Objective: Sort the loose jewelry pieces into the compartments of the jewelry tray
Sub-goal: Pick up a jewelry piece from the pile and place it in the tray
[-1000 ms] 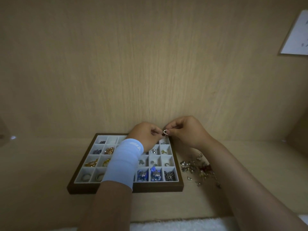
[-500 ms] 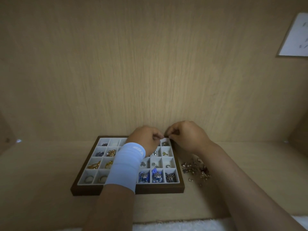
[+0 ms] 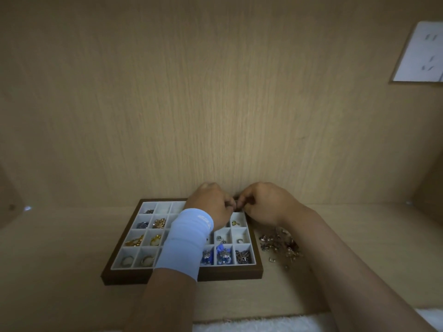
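The jewelry tray [image 3: 182, 275] is a dark wooden frame with white compartments, lying on the shelf. Several compartments hold gold pieces [image 3: 159, 222], rings [image 3: 127, 260] and blue pendants [image 3: 224, 256]. My left hand [image 3: 211, 204], with a light blue wrist sleeve, and my right hand [image 3: 266, 203] meet over the tray's back right corner. Both have curled fingers, and their fingertips pinch a small dark jewelry piece [image 3: 237, 206] between them; it is mostly hidden. A pile of loose jewelry [image 3: 279, 245] lies on the shelf just right of the tray.
A wooden back wall rises right behind the tray. A white plate [image 3: 422, 53] is fixed to the wall at the upper right. A white fluffy cloth [image 3: 251, 325] shows at the shelf's front edge. Bare shelf lies left of the tray and far right.
Both hands have lowered toward the tray's back right corner with the small piece. The piece, plainly visible as a small ring one second ago, is now mostly covered by the fingers.
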Demonstrator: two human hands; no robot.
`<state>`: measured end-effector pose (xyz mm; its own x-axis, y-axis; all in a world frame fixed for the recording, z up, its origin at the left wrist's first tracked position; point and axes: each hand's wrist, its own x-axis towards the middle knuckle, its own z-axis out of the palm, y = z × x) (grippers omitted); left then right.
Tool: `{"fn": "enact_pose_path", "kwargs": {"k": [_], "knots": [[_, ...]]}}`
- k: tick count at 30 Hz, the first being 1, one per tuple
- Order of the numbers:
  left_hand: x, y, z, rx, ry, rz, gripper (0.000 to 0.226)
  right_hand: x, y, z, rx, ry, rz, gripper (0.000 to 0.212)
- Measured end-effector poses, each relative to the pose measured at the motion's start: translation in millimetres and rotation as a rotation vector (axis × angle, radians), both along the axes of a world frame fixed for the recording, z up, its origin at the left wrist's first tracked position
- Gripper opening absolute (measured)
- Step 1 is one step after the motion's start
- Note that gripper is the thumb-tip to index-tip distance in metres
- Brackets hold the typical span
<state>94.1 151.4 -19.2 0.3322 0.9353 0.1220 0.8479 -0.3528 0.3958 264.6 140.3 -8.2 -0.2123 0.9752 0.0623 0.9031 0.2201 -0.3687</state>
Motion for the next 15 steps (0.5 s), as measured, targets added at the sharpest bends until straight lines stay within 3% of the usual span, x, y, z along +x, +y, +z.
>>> {"fn": "enact_pose_path", "kwargs": {"k": [4, 8, 15], "knots": [[4.3, -1.8, 2.3, 0.028, 0.064, 0.033, 0.021, 15.9, -5.4, 8.6, 0.003, 0.123, -0.016, 0.024], [5.8, -3.9, 7.3, 0.042, 0.126, 0.000, 0.024, 44.8, -15.4, 21.3, 0.059, 0.091, -0.046, 0.025], [8.5, -5.5, 10.4, 0.063, 0.098, 0.029, 0.021, 75.3, -23.2, 8.4, -0.049, 0.100, -0.056, 0.020]]}}
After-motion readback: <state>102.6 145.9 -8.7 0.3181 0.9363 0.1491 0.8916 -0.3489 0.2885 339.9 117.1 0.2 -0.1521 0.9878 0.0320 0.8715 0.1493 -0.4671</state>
